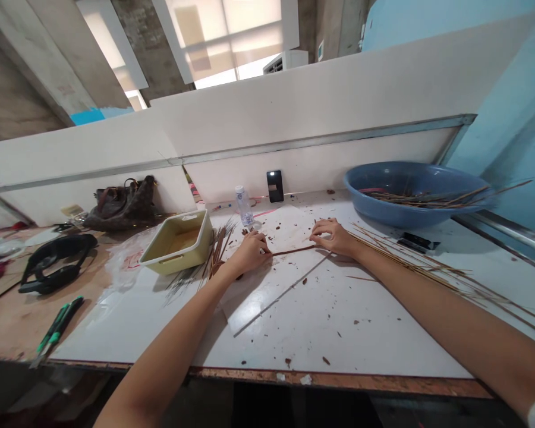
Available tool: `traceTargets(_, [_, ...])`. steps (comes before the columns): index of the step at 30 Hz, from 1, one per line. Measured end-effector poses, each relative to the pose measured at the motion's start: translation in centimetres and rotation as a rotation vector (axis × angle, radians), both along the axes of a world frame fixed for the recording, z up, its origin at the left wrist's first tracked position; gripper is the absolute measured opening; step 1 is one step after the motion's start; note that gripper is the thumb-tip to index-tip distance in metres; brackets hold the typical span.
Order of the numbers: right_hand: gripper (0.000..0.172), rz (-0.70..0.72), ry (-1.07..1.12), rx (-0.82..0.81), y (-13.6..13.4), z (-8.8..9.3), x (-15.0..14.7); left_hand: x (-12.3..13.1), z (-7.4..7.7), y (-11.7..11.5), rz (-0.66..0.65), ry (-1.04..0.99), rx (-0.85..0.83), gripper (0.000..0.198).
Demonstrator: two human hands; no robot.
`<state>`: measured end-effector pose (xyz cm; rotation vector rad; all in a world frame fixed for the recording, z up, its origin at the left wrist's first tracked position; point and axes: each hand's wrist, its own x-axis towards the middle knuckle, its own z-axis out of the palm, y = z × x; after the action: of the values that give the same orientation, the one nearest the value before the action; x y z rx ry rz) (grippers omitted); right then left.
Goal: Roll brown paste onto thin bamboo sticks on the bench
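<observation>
A thin brown strip [292, 251] lies nearly level over the white table, running between my two hands. At its left end, my left hand [251, 252] has its fingers closed on it. My right hand [332, 236] pinches the other end between thumb and fingertips, the remaining fingers curled above. Below the strip, a thin grey rod [280, 296] lies slantwise on the white tabletop [303, 345]. Small brown scraps are scattered around both hands. Left of my left hand is a bundle of short dark sticks [218, 246].
A yellow-green basin [178, 244], bottle [244, 206] and upright phone [275, 186] stand behind. A blue tub [414, 196] with long sticks is at the right, above loose long sticks [428, 267]. Green-black cutters [57, 327], a black ring-shaped object [56, 263] and a bag [125, 205] are left.
</observation>
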<state>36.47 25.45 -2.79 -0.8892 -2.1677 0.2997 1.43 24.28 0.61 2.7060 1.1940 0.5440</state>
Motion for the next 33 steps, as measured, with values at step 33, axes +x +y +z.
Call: traceTargets(33, [0.062, -0.411, -0.342, 0.308, 0.1, -1.2, -1.1, 1.9, -0.7, -2.4, 0.006, -0.075, 0.169, 0.032])
